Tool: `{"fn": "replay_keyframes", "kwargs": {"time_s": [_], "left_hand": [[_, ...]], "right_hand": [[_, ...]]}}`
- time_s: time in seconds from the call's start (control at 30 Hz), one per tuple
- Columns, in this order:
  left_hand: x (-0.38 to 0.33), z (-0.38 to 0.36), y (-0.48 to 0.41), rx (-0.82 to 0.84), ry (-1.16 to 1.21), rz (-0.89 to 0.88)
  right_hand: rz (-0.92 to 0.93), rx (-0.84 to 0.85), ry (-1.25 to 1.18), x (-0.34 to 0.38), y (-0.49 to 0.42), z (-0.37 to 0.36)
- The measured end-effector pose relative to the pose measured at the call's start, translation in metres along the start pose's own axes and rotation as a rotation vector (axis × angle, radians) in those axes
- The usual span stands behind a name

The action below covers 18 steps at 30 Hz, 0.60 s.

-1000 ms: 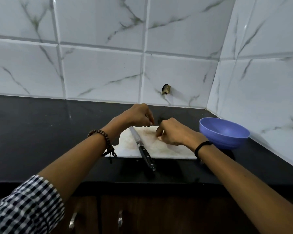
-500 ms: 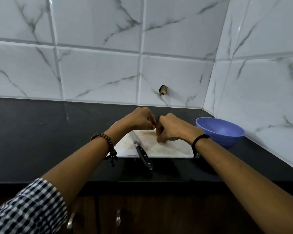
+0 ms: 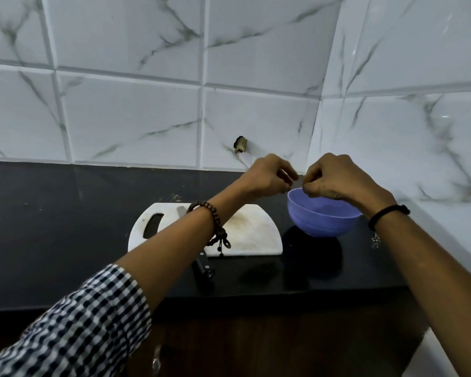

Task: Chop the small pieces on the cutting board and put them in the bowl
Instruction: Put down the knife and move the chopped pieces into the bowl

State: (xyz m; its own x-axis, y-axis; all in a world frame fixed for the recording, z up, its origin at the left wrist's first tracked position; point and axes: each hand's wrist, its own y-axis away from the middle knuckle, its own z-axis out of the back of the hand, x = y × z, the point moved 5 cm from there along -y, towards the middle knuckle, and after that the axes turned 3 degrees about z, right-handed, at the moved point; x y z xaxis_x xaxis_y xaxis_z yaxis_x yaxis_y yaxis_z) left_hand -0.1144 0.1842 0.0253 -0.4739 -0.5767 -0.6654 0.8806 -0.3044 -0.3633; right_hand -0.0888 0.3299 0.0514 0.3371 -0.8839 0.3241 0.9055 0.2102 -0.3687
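Note:
Both hands hover over the purple bowl, which stands on the black counter right of the white cutting board. My left hand and my right hand have their fingers curled and fingertips pinched together, almost touching each other above the bowl's far rim. What they pinch is too small to make out. The board's surface shows only a brownish stain. The knife lies across the board under my left forearm, with only its blade tip and black handle showing.
White marble-patterned tiles form the back wall and the right wall, which meet in a corner just behind the bowl. A small dark stub sticks out of the back wall. The counter's front edge runs just below the knife handle.
Both hands have lifted off the cutting board and moved right, to above the bowl. The board now lies uncovered. The knife has not moved.

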Motion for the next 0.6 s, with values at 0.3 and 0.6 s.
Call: {"fn": "replay_keyframes", "kwargs": {"time_s": [0.3, 0.6], "left_hand": [[-0.009, -0.010, -0.006, -0.014, -0.041, 0.000], [0.040, 0.054, 0.032, -0.047, -0.294, 0.125]], "right_hand": [[0.000, -0.071, -0.082, -0.001, 0.003, 0.001], [0.177, 0.165, -0.099, 0.066, 0.003, -0.062]]}}
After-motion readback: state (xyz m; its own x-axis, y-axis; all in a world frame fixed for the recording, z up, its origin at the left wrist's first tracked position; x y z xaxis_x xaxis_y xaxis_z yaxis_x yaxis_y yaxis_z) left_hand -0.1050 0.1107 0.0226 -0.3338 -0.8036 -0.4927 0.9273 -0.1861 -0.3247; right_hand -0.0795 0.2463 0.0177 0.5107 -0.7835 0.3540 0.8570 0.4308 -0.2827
